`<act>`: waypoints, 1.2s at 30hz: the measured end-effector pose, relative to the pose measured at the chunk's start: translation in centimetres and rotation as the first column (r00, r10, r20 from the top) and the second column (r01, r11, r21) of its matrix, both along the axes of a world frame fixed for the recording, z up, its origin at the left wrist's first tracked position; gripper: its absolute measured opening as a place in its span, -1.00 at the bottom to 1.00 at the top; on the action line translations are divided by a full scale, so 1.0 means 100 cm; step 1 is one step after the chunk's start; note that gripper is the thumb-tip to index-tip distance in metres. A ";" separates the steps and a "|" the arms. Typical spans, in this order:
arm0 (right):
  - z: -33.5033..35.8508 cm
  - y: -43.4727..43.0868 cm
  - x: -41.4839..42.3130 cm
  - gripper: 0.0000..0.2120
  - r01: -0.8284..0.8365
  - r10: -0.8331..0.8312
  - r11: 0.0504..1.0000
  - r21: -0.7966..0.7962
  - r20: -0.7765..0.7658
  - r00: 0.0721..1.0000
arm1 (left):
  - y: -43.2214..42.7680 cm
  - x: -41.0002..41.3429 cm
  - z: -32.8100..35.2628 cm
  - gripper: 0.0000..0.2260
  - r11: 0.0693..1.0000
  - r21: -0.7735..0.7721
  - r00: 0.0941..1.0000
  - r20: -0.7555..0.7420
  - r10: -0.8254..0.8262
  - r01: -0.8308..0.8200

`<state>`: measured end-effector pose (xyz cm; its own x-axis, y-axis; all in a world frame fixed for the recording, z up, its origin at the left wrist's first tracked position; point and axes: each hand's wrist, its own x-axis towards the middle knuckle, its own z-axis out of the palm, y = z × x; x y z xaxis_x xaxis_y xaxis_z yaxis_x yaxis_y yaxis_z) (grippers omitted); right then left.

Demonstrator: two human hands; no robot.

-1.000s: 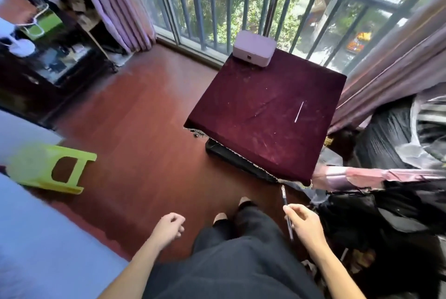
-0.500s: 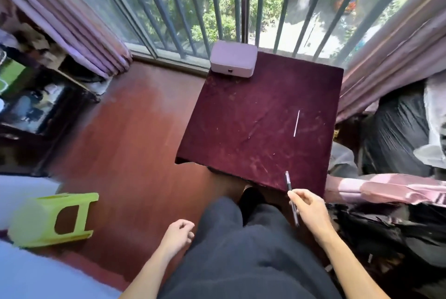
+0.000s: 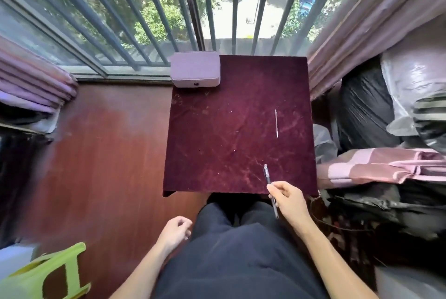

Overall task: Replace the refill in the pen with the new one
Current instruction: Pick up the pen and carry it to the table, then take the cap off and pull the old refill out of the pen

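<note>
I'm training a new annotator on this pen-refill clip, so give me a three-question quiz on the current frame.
1. True or false: the thin white refill lies on the dark red velvet table.
2. Which hand holds the dark slim pen? A) left B) right
3. Fill in: the pale purple box sits at the table's far ____ corner.

Key: 1 true. 2 B, the right hand; the left hand is empty. 3 left.
</note>
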<state>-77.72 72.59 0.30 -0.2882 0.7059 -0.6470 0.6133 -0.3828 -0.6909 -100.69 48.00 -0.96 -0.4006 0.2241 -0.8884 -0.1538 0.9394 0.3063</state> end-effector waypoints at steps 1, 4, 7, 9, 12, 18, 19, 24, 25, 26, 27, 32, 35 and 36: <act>0.000 -0.002 -0.007 -0.91 0.011 -0.011 1.000 -0.007 -0.001 1.000 | 0.013 -0.008 -0.001 -0.82 0.999 0.030 1.000 0.002 -0.018 0.018; 0.002 -0.011 -0.025 -0.92 0.022 -0.022 1.000 -0.015 -0.002 1.000 | 0.048 -0.025 -0.003 -0.85 0.989 0.122 0.996 0.012 -0.085 0.082; 0.007 -0.018 -0.039 -0.94 0.027 -0.027 0.999 -0.023 0.000 1.000 | 0.080 -0.027 -0.001 -0.87 0.970 0.201 0.989 0.019 -0.144 0.137; 0.010 -0.022 -0.048 -0.96 0.016 -0.016 0.999 -0.030 -0.013 1.000 | 0.101 -0.022 0.000 -0.88 0.956 0.267 0.990 0.034 -0.138 0.124; 0.009 -0.025 -0.058 -0.97 -0.007 0.006 0.999 -0.038 -0.020 1.000 | 0.130 -0.011 0.004 -0.87 0.933 0.350 0.991 0.062 -0.115 0.086; -0.002 -0.029 -0.068 -0.89 -0.044 0.042 0.998 -0.054 -0.036 0.998 | 0.160 0.011 0.010 -0.84 0.886 0.461 0.992 0.080 -0.097 0.049; -0.005 -0.030 -0.069 -0.88 -0.047 0.044 0.997 -0.058 -0.036 0.998 | 0.163 0.013 0.009 -0.87 0.883 0.467 0.993 0.073 -0.097 0.051; -0.029 -0.023 -0.071 -0.95 -0.031 0.024 0.991 -0.126 -0.055 0.998 | 0.173 0.016 -0.012 -0.91 0.876 0.479 0.995 0.049 -0.084 0.050; -0.035 -0.020 -0.073 -0.95 -0.036 0.027 0.990 -0.139 -0.061 0.998 | 0.174 0.016 -0.020 -0.91 0.878 0.477 0.996 0.045 -0.073 0.043; -0.042 -0.016 -0.075 -0.95 -0.047 0.037 0.987 -0.151 -0.068 0.997 | 0.175 0.015 -0.028 -0.89 0.882 0.470 0.998 0.043 -0.055 0.028; -0.050 -0.012 -0.076 -0.93 -0.069 0.057 0.984 -0.164 -0.076 0.995 | 0.175 0.014 -0.037 -0.88 0.887 0.462 0.999 0.046 -0.022 -0.001; -0.092 0.023 -0.084 -0.89 -0.098 0.076 0.981 -0.170 -0.129 0.989 | 0.184 0.004 -0.083 -0.90 0.862 0.462 0.978 0.115 0.172 -0.206; -0.119 0.041 -0.093 -0.88 -0.054 0.039 0.994 -0.100 -0.144 0.989 | 0.190 0.000 -0.111 -0.93 0.833 0.480 0.961 0.159 0.226 -0.276; -0.127 0.046 -0.097 -0.88 -0.043 0.029 0.996 -0.082 -0.157 0.987 | 0.192 -0.001 -0.120 -0.92 0.827 0.484 0.958 0.177 0.227 -0.286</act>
<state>-87.46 77.18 -12.41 -0.4144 0.6375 -0.6495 0.5154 -0.4238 -0.7448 -100.76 67.17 -12.92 -0.4153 0.5507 -0.7241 -0.4272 0.5847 0.6897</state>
